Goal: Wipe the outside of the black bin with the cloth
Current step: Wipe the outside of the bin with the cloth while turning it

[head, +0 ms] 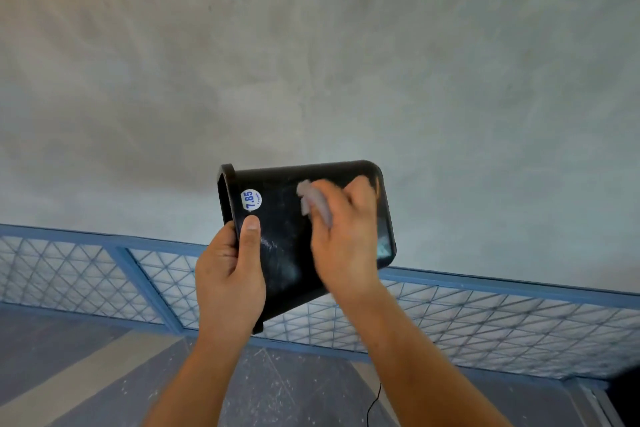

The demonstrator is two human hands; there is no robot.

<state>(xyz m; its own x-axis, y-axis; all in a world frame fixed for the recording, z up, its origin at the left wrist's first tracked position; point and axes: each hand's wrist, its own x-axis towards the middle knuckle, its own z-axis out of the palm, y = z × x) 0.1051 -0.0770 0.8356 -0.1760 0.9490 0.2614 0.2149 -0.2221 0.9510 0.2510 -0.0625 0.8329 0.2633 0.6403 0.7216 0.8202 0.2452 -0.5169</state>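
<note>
Up in front of a mottled grey wall [311, 45], the black bin [287, 236] is held in mid-air between both hands, its mouth turned to the left and its base to the right. The bin's inside cannot be seen, and the far part of its rim is hidden behind its own body. Its lower right side is covered by the right hand [346, 239], which is smeared by motion blur, so the separate fingers are hard to make out. The cloth [313, 199] is also blurred; only a pale grey, crumpled end shows, poking out above the knuckles.

The bin is glossy black plastic with rounded corners and a flared lip at the mouth. Its facing side carries dusty whitish streaks and smudges, and a round white sticker [251, 200] near the lip reads "7.85" in blue. A bright reflection sits on the base edge at the right.

The left hand [228, 274] grips the bin at the lip, thumb pressed flat and upright on the outer face just below the sticker, the other fingers wrapped behind and out of sight. The right hand lies against the facing side with fingers curled together around the cloth, pressing it to the plastic. Both forearms rise from the bottom edge, bare.

Behind and below runs a blue-framed lattice panel [86, 274], and a thin black cord [375, 402] trails between the forearms.
</note>
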